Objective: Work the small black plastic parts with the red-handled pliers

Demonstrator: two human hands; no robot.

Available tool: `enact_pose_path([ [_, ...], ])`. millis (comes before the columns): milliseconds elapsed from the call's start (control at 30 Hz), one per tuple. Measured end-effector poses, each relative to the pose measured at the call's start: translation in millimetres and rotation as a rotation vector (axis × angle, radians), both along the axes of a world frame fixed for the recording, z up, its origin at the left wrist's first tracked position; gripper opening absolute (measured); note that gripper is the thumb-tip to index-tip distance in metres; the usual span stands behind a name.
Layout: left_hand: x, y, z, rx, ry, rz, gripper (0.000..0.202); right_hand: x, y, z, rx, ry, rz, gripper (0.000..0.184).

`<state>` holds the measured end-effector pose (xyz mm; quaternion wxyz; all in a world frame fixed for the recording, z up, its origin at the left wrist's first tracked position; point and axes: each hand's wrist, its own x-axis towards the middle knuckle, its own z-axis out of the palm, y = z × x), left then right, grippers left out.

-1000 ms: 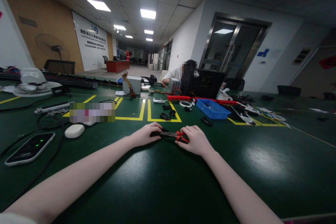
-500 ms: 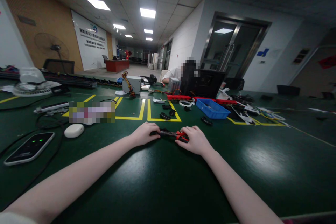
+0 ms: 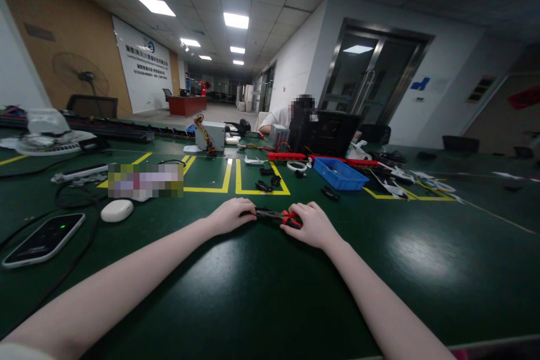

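My right hand point(image 3: 310, 223) is closed round the red-and-black handles of a pair of pliers point(image 3: 291, 219). Their metal jaws point left, toward my left hand point(image 3: 234, 216). Thumb and fingers of the left hand pinch a small dark piece point(image 3: 262, 211) at the jaw tips; it is too small and dark to name. Both hands are low over the green table, close together. Several black coiled cables point(image 3: 264, 186) lie just beyond them.
A blue tray point(image 3: 341, 174) stands beyond my right hand. Farther back are a metal power supply box point(image 3: 210, 137), a black computer case point(image 3: 327, 132) and a person point(image 3: 278, 118). On the left lie a phone point(image 3: 44, 239), a white rounded case point(image 3: 117, 211) and black cords.
The view has shifted very slightly. Both hands hold nearly the same position, with the pliers still in the right hand.
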<state>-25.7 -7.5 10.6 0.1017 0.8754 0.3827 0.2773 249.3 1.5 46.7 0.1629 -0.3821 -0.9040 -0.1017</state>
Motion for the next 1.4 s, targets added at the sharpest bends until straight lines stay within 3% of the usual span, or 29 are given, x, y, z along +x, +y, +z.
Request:
enact_pose_path([
  [200,1.6,-1.0,0.3,0.006,0.022,0.024,0.011,0.9,0.8,-1.2,0.125,-0.02,0.027,0.033],
  [1133,2.3,-0.2,-1.5,-0.014,0.023,0.064,0.021,4.9,-0.8,1.2,0.085,0.054,0.051,0.035],
  [1400,3.9,-0.7,-1.1,-0.004,0.032,0.046,0.015,1.6,-1.5,-4.2,0.118,0.014,0.034,0.036],
])
